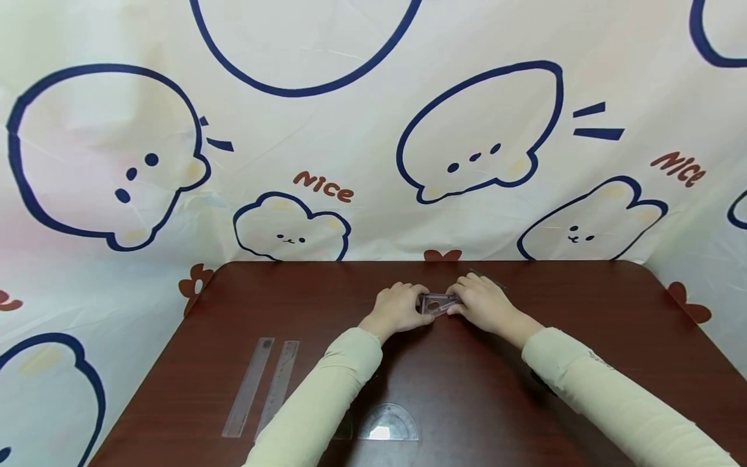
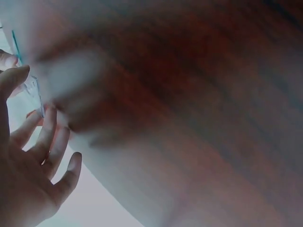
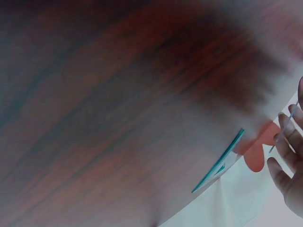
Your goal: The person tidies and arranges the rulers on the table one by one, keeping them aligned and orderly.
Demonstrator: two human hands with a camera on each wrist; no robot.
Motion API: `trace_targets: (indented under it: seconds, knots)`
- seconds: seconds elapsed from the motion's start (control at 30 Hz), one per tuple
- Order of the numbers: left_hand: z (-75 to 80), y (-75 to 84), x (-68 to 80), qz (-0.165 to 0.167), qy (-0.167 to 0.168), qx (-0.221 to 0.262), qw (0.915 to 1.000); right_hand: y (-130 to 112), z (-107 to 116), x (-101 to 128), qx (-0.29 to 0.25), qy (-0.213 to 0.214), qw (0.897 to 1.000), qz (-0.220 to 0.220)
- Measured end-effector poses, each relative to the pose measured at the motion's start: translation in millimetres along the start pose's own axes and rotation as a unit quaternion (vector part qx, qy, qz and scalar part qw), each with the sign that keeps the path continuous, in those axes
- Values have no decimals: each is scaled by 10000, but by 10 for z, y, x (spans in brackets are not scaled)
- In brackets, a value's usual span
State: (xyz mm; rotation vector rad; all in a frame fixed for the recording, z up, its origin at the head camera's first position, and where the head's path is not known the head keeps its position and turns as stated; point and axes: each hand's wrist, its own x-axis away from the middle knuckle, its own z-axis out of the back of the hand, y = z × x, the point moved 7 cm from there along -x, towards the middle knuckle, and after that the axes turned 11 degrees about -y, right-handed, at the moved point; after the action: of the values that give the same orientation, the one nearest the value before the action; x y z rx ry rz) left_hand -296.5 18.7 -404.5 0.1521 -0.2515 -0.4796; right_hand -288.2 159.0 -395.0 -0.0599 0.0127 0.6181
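Together, both hands met near the far middle of the dark wooden table (image 1: 525,402), with a small clear plastic set square (image 1: 439,303) caught between them. The left hand (image 1: 399,309) gripped its left end, fingertips curled over the edge; in the left wrist view the fingers (image 2: 46,137) showed spread and lightly bent, with the thin clear edge just beyond their tips, so the hold looked like a pinch rather than a full fist. The right hand (image 1: 483,303) held the opposite end, fingers curled down onto it. Each hand taking one end probably served to steady so thin and slippery a piece, which lay low against the tabletop between the fingertips. In the right wrist view a second clear set square with a teal edge (image 3: 218,162) lay near the table's rim, a little way out from the right fingers (image 3: 287,156), which also seemed to touch a thin rod-like thing I could not identify. Well behind the hands, toward the person, two clear rulers (image 1: 261,386) lay side by side, and a clear protractor (image 1: 388,423) sat to their right, between the pale green sleeves (image 1: 324,395).
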Motion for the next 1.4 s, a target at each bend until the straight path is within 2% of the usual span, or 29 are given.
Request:
trace_targets:
  seconds: [0.3, 0.67, 1.03, 1.23, 1.4]
  knots:
    - [66, 108, 58, -324, 51, -60, 9994, -58, 68, 169, 36, 222, 9996, -166]
    - [82, 216, 274, -713, -56, 39, 9974, -218, 109, 408, -130, 386, 9991, -151]
    - [79, 385, 488, -995, -98, -289, 9946, -367, 180, 651, -197, 462, 9987, -19]
    - [72, 495, 613, -1168, -50, -601, 9913, -434, 188, 802, -229, 694, 9972, 142]
    - [46, 544, 681, -1235, -84, -653, 9902, -502, 184, 908, -197, 873, 9955, 320]
